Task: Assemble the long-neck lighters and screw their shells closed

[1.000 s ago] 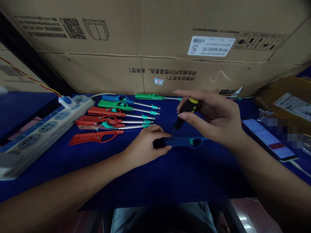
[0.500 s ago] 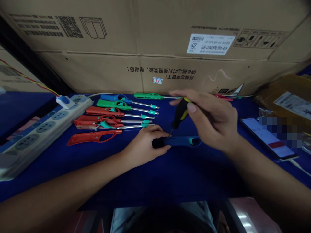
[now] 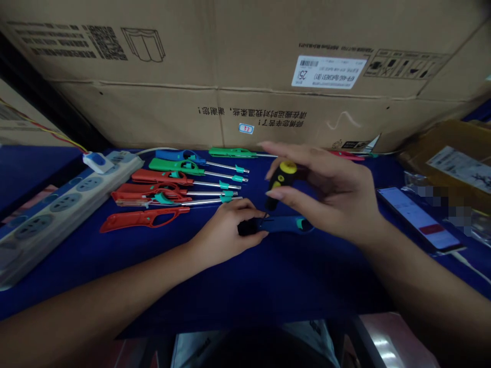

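Note:
My left hand [image 3: 230,227] is closed on one end of a blue lighter casing [image 3: 286,224] that lies on the blue cloth. A small teal piece shows at the casing's right end. In my right hand [image 3: 330,191] is a black-and-yellow screwdriver [image 3: 279,186], held by its handle between thumb and fingers. Its thin shaft points down to the casing beside my left fingertips; the tip itself is hard to make out. To the left lie several long-nosed lighters, among them a green lighter [image 3: 176,166] and a red lighter [image 3: 163,177], plus a red casing half [image 3: 143,220].
A white power strip [image 3: 71,204] with a plug [image 3: 97,162] runs along the left. A large cardboard box [image 3: 245,61] stands behind. On the right are a phone [image 3: 420,219] with a cable and a brown package [image 3: 452,158]. Another green lighter [image 3: 232,152] lies by the box.
The screwdriver's handle has tipped more upright, its yellow end now facing me. My right fingers have shifted around it. My left hand keeps its place on the casing; the view has shifted slightly.

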Motion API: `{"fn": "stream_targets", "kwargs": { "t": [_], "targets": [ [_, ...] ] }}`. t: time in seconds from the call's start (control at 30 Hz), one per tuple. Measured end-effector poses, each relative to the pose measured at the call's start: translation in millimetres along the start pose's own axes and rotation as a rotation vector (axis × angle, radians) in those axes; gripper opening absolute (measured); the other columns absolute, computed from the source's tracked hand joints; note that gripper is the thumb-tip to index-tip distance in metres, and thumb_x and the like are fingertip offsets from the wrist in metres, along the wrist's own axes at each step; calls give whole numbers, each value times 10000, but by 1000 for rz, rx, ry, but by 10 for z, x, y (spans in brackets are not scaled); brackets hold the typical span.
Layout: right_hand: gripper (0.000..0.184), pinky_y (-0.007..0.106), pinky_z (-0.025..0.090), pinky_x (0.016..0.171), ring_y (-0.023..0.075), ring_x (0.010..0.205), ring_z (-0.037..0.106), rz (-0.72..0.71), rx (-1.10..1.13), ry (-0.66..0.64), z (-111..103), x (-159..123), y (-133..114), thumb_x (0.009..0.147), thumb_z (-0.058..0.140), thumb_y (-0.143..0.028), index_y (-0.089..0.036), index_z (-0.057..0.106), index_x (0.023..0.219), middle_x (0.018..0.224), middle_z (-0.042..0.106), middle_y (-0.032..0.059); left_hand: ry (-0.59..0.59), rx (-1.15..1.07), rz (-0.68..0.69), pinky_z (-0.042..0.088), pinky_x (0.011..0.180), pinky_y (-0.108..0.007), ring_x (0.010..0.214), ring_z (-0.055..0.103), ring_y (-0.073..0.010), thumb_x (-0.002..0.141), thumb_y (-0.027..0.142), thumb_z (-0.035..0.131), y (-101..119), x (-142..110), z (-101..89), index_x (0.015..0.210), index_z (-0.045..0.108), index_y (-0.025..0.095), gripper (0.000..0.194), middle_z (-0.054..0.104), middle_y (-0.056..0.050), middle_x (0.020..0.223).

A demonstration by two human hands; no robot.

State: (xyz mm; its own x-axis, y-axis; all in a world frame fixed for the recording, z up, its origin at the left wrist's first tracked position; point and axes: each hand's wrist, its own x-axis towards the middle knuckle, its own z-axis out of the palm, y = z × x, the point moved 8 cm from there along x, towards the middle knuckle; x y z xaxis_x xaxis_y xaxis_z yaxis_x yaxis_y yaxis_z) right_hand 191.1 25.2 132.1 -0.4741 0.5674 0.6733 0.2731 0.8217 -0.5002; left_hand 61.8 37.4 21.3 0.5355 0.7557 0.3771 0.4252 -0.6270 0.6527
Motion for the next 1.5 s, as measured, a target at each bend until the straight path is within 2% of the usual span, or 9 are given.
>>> {"fn": "stream_targets", "kwargs": {
  "t": [0.23, 0.4, 0.57, 0.7, 0.87, 1.03, 1.17, 1.37, 1.5],
  "targets": [
    [373, 441, 547, 1050, 244, 1192, 666, -25, -65, -118, -12, 43, -11, 990, 575, -240, -295, 636, 1354, 1288, 708, 57, -16, 3, -13, 529, 854, -376, 901, 653, -200, 858, 266, 741, 10, 12, 13, 1116, 751, 202, 266, 664, -47, 959],
    [263, 364, 624, 875, 218, 960, 731, -4, -129, 193, -171, 9, 77, 900, 725, -279, -290, 743, 1162, 1078, 768, 37, -15, 8, -21, 524, 874, -387, 904, 652, -200, 853, 269, 746, 6, 10, 18, 1115, 751, 203, 270, 662, -45, 960],
    [393, 415, 574, 1022, 229, 1167, 682, -27, -11, -110, 32, 27, 49, 992, 570, -239, -300, 616, 1377, 1284, 712, 40, -4, 13, -5, 525, 852, -377, 901, 658, -200, 851, 268, 749, 10, 4, 13, 1111, 750, 209, 266, 659, -40, 952],
    [345, 423, 593, 977, 252, 1089, 701, -60, -135, 21, -94, 48, -39, 911, 708, -292, -261, 692, 1255, 1210, 729, 70, -5, 18, -4, 522, 906, -388, 933, 664, -207, 852, 279, 750, -4, 4, 23, 1116, 747, 218, 270, 668, -40, 972],
    [358, 445, 525, 1086, 250, 1255, 634, -120, -149, -135, 35, 46, -138, 973, 576, -186, -253, 647, 1317, 1326, 693, 63, 10, 29, 7, 525, 875, -365, 918, 663, -198, 851, 261, 749, 12, 4, 15, 1109, 750, 206, 265, 670, -39, 975],
    [305, 422, 601, 968, 247, 1062, 720, -148, -183, 122, -133, 17, -140, 918, 694, -247, -271, 714, 1221, 1122, 765, 58, -8, 12, -8, 519, 908, -376, 929, 661, -202, 850, 261, 751, 7, 4, 27, 1114, 749, 198, 272, 672, -42, 973],
    [343, 430, 581, 1012, 249, 1169, 688, -96, -47, -183, -13, 29, -113, 965, 605, -196, -287, 686, 1286, 1254, 733, 41, -7, 21, -14, 521, 892, -381, 915, 662, -206, 851, 270, 750, -1, 12, 34, 1116, 753, 186, 278, 670, -53, 982],
    [220, 394, 624, 871, 245, 955, 730, -104, -211, 101, -194, 54, -137, 897, 727, -272, -249, 750, 1114, 1037, 761, 76, -15, 22, -35, 520, 899, -392, 930, 655, -207, 845, 279, 761, -10, 21, 45, 1115, 752, 212, 279, 663, -43, 989],
    [324, 431, 577, 1000, 248, 1134, 694, -86, -71, -139, -20, 44, -157, 980, 578, -194, -275, 683, 1276, 1225, 736, 62, -14, 25, -37, 526, 897, -406, 941, 655, -217, 856, 287, 747, -11, 19, 53, 1120, 750, 209, 276, 667, -52, 996]
  ]
}}
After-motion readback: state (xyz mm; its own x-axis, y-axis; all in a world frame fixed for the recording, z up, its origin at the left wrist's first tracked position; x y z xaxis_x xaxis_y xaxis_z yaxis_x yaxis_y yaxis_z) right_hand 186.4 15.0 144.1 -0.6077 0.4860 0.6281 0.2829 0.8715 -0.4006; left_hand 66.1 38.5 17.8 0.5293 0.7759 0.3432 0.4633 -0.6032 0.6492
